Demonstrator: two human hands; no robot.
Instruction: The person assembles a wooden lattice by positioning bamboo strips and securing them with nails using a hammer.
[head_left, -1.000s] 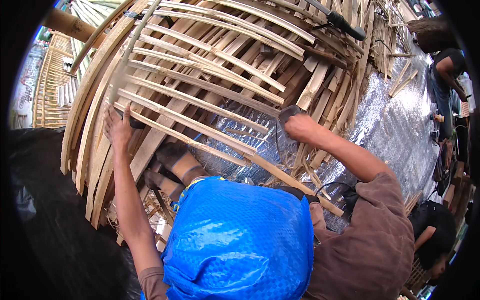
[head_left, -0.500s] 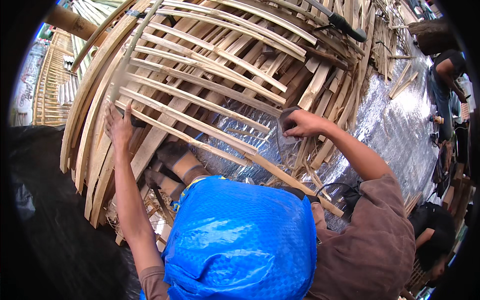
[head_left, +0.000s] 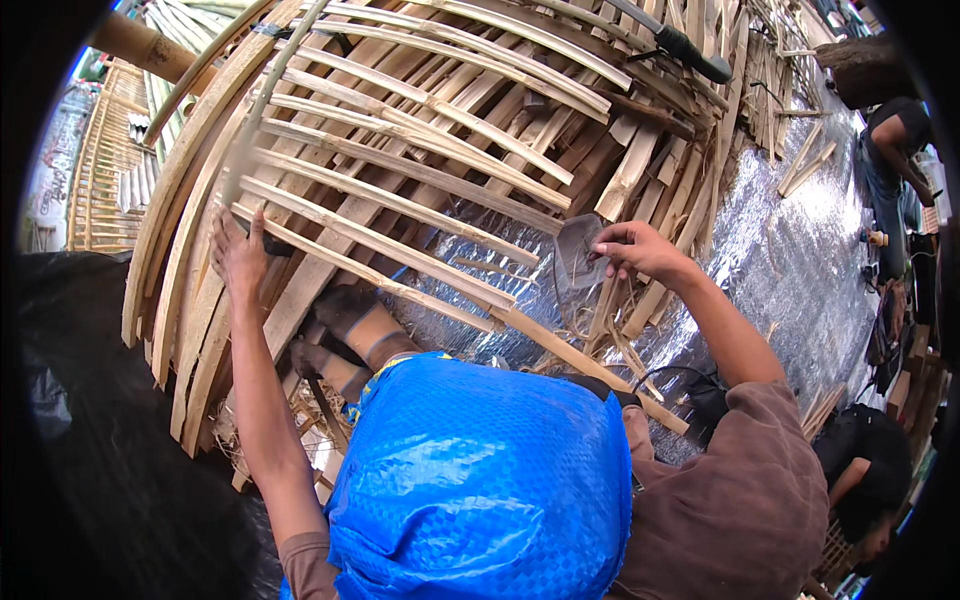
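A lattice of pale bamboo slats (head_left: 420, 185) is fanned out in front of me, joined at the left to a curved crosspiece (head_left: 262, 100). My left hand (head_left: 240, 255) lies at the crosspiece's lower end, fingers stretched and thumb apart, touching the end of the nearest slat. At the right, my right hand (head_left: 640, 252) is pinched around something small and dark that I cannot make out. It is beside a clear plastic container (head_left: 577, 262), near the slats' right ends; dark bits show by its edge.
Long wooden strips (head_left: 170, 290) curve along the left. Behind the lattice is a pile of split bamboo (head_left: 640, 180), with a dark-handled tool (head_left: 695, 55) on top. Silvery sheeting (head_left: 800, 260) covers the floor. A blue woven cover (head_left: 480, 470) fills the near middle. People (head_left: 895, 150) are at the right.
My right hand has moved right, away from the clear container, and its pinched fingertips now show. The container is more visible. My left hand has stayed in place.
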